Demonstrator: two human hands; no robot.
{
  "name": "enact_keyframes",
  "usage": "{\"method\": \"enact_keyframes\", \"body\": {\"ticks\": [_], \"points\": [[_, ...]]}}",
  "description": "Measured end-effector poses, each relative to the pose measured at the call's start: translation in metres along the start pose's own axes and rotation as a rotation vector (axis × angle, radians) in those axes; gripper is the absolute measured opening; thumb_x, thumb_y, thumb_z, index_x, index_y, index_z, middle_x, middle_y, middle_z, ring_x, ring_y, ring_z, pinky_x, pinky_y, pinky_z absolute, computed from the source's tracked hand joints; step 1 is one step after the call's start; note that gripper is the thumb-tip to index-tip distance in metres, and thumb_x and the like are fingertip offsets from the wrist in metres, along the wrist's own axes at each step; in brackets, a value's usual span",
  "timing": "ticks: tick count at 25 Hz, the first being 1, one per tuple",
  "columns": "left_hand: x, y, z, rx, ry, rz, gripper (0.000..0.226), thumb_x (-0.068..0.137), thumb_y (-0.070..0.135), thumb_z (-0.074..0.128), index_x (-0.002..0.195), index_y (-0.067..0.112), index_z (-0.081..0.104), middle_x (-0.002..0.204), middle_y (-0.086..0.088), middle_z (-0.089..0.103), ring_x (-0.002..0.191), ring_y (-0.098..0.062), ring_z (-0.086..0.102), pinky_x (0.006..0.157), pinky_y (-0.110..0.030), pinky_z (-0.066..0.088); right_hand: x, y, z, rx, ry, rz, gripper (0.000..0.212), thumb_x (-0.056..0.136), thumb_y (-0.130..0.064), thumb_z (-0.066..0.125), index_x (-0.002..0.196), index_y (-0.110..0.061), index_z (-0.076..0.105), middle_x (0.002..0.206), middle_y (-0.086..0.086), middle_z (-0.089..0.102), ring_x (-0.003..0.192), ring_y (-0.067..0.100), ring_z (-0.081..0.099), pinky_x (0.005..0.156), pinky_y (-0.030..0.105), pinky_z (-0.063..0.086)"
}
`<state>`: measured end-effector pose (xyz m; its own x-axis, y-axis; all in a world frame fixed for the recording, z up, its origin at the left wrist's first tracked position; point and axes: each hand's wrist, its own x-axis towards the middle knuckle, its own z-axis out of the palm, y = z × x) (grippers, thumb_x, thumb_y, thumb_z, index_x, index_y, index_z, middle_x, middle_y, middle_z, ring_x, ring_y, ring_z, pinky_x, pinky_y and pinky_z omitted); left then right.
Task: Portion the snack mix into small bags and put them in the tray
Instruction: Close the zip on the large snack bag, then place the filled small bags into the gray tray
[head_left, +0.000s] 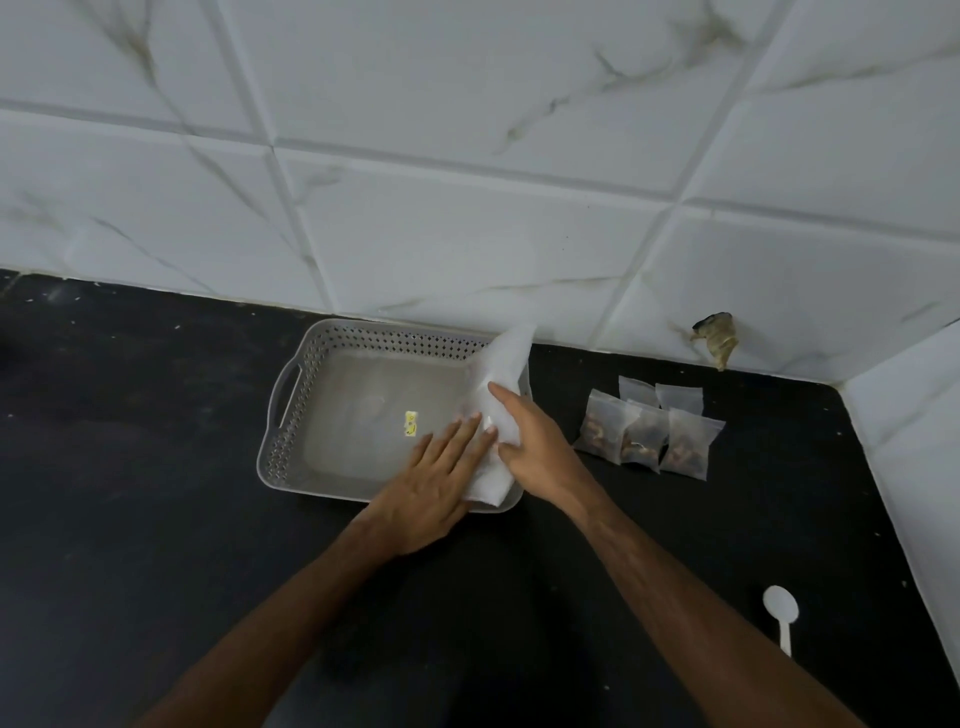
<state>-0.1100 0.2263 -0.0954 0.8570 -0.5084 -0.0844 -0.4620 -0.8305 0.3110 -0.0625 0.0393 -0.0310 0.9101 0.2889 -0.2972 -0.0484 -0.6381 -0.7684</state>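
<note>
A grey perforated tray (291, 415) stands on the black counter by the wall, with only a small yellow sticker (411, 423) on its floor. A large whitish plastic bag (501, 364) lies across the tray's right end. My left hand (434, 478) rests flat on the bag's lower part, fingers straight. My right hand (530, 447) grips the bag from the right, index finger stretched along it. To the right of the tray, several small bags (647, 434) lie in a cluster, three of them holding brown snack mix.
A white plastic spoon (781, 613) lies on the black counter (156, 493) at the front right. White marble-look tiles (467, 156) form the back wall and the right corner. A small brownish object (717, 338) sticks to the wall above the bags.
</note>
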Motion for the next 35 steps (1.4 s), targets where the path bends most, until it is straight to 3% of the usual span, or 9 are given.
{"method": "enact_keyframes", "body": {"ticks": [3,5,8,11,17,24,27,30,35], "points": [[-0.002,-0.001,0.010,-0.072,0.165,-0.064,0.071,0.091,0.041,0.052,0.156,0.026,0.026,0.146,-0.004,0.037,0.130,-0.026,0.043,0.107,-0.041,0.041,-0.002,0.008,-0.001,-0.048,-0.017,0.005,0.078,0.092,0.002,0.058,0.158,-0.025,0.025,0.161,0.004,0.028,0.147,0.018,0.030,0.113,0.024,0.030],[0.002,-0.003,0.009,-0.165,0.152,-0.150,0.056,0.088,0.051,0.055,0.137,0.028,0.044,0.127,0.002,0.042,0.111,-0.017,0.045,0.094,-0.035,0.045,0.000,0.012,-0.004,-0.064,-0.031,0.056,0.080,0.090,0.003,0.057,0.158,-0.023,0.024,0.163,0.005,0.025,0.147,0.020,0.029,0.115,0.029,0.031],[0.013,-0.006,-0.002,-0.439,-0.077,-0.178,0.040,0.091,0.050,0.066,0.120,0.029,0.050,0.114,0.007,0.052,0.097,-0.008,0.052,0.089,-0.035,0.051,0.003,0.013,-0.008,-0.092,-0.040,0.072,0.084,0.087,0.005,0.057,0.158,-0.023,0.023,0.163,0.006,0.024,0.147,0.022,0.030,0.114,0.031,0.034],[0.021,-0.008,-0.015,-0.611,-0.286,-0.103,0.037,0.102,0.044,0.055,0.134,0.026,0.054,0.125,0.006,0.058,0.109,-0.007,0.057,0.096,-0.025,0.047,0.003,0.011,-0.009,-0.147,-0.068,0.059,0.089,0.086,0.003,0.061,0.159,-0.025,0.019,0.162,0.007,0.023,0.145,0.024,0.032,0.109,0.029,0.037],[0.029,-0.024,-0.015,-0.754,-0.169,-0.112,0.028,0.106,0.033,0.050,0.123,0.022,0.068,0.110,0.005,0.071,0.097,-0.001,0.065,0.087,-0.014,0.048,0.005,0.016,-0.022,-0.299,-0.107,0.017,0.102,0.082,-0.008,0.075,0.160,-0.024,0.011,0.161,0.005,0.018,0.141,0.027,0.034,0.106,0.035,0.042],[0.042,-0.002,0.004,-0.616,-0.334,-0.082,0.024,0.093,0.048,0.068,0.098,0.025,0.064,0.096,0.008,0.066,0.087,-0.006,0.063,0.079,-0.026,0.052,0.003,0.032,-0.022,-0.356,-0.148,-0.024,0.094,0.086,0.000,0.060,0.158,-0.035,0.012,0.156,-0.001,0.021,0.133,0.030,0.034,0.106,0.044,0.041],[0.050,-0.007,0.000,-0.511,-0.106,-0.007,0.018,0.094,0.030,0.069,0.110,0.025,0.063,0.104,0.011,0.060,0.089,-0.006,0.061,0.077,-0.024,0.050,0.002,0.038,-0.018,-0.296,-0.030,-0.034,0.089,0.086,-0.010,0.067,0.157,-0.032,0.018,0.154,-0.003,0.014,0.137,0.027,0.028,0.111,0.039,0.038],[0.063,-0.013,0.011,-0.524,0.269,-0.090,0.052,0.091,0.012,0.054,0.142,0.010,0.044,0.138,-0.006,0.044,0.125,-0.017,0.050,0.104,-0.025,0.045,0.006,0.042,-0.022,-0.315,0.024,-0.005,0.093,0.082,-0.021,0.075,0.157,-0.031,0.020,0.155,-0.001,0.008,0.138,0.027,0.024,0.110,0.034,0.034],[0.096,0.018,0.028,-0.978,0.203,-0.501,0.078,0.102,0.047,0.041,0.162,0.010,0.008,0.170,-0.007,0.005,0.157,-0.019,0.004,0.126,-0.031,0.005,0.010,0.046,-0.030,-0.124,-0.042,0.014,0.088,0.087,-0.007,0.071,0.157,-0.027,0.022,0.155,-0.002,0.015,0.140,0.015,0.030,0.092,0.008,0.032]]}}
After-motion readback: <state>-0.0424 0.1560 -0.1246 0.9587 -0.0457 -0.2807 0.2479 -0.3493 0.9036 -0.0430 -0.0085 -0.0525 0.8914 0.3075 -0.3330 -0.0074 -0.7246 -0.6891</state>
